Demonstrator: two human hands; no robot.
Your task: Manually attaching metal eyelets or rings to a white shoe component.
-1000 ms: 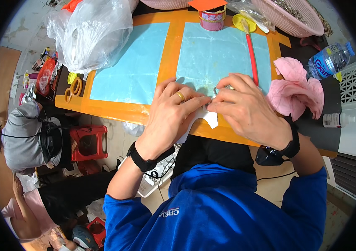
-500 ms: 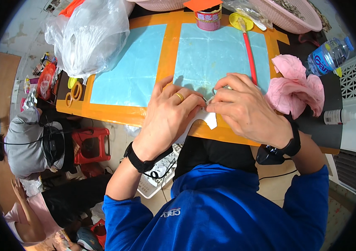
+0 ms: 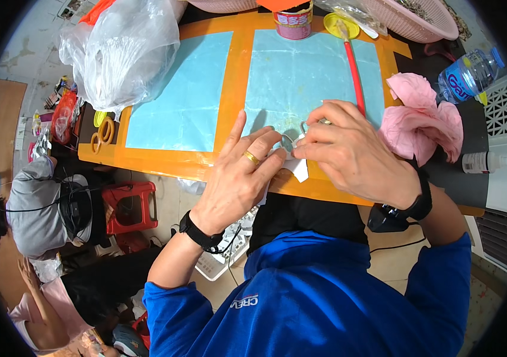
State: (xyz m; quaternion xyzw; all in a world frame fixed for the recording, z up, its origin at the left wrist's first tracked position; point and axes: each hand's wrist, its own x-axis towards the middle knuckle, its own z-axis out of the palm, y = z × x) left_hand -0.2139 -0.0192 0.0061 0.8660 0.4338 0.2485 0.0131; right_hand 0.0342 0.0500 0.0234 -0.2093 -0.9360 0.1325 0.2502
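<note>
From the head camera, two hands meet at the near edge of an orange tabletop (image 3: 229,95) that carries two pale blue sheets (image 3: 182,95) side by side. The left hand (image 3: 238,178), with one gold ring and a black wrist band, lies flat with its fingers spread, pressing on a small white piece of paper (image 3: 298,169) right at the near edge. The right hand (image 3: 354,154), with one black watch, has its fingers pinched together on a thin metal wire ring (image 3: 301,131) just above that paper; how much of the ring there is under the fingers cannot be told. One red stick (image 3: 354,74) runs from the right hand toward the far edge, ending at one yellow lid (image 3: 339,25). Beside the lid at the far edge stands one pink can (image 3: 293,24); its contents do not show. One pink woven basket (image 3: 426,21) sits at the far right corner, with something dark inside that is too small to make out. One crumpled pink cloth (image 3: 423,119) lies off the right edge, and beyond it one clear plastic bottle (image 3: 468,74) lies on its side. One big clear plastic bag (image 3: 125,53) bulges at the far left corner, holding pale material. Two tape rolls (image 3: 103,132) sit at the left edge. Below the tabletop stands one red stool (image 3: 128,205), with another person (image 3: 39,208) crouched beside it on the floor.
</note>
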